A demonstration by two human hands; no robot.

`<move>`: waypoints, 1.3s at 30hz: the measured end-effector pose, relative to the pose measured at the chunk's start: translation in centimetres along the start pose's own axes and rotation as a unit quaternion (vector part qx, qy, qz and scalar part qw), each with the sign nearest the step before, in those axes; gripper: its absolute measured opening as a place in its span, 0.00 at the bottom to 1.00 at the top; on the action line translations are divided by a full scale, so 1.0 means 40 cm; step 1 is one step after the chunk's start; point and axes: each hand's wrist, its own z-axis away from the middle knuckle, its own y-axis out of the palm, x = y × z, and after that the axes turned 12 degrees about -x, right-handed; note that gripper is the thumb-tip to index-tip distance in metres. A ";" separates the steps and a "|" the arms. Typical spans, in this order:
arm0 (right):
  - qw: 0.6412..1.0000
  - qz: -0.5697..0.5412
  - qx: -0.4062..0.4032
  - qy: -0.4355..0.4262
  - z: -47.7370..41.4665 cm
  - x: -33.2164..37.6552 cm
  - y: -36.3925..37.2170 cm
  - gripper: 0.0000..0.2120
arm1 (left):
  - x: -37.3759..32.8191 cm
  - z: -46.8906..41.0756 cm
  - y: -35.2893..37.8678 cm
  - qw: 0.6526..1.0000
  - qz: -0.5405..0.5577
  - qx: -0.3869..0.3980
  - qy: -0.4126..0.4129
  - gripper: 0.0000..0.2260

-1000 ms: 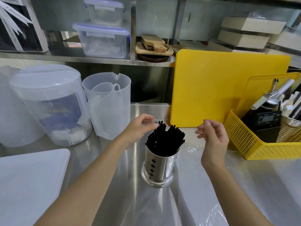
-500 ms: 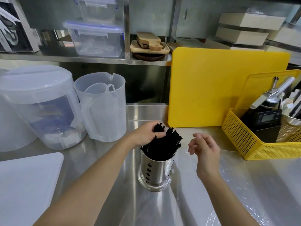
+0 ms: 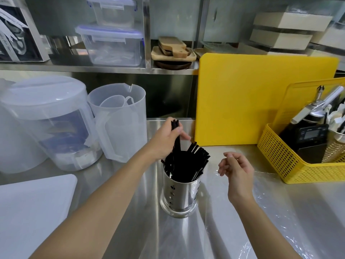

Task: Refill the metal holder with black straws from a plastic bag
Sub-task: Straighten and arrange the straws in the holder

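My left hand [image 3: 166, 141], lately resting on the straws [image 3: 188, 163], now pinches a few lifted above the holder [image 3: 180, 195] on the counter [image 3: 141, 221]; right hand [image 3: 237, 171] loosely curled, empty; holder looks full; only tidying remains, I judge.

One wide head-worn camera looks forward and down from close above the near edge of the steel counter [image 3: 308, 206], facing the shelf [image 3: 78, 68] along its back edge, with the holder [image 3: 180, 197] near the middle of the view.
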 end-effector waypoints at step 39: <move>0.966 -0.065 0.217 0.122 0.247 0.161 0.112 0.16 | -0.193 0.167 -0.035 0.886 0.439 -0.151 0.000 0.07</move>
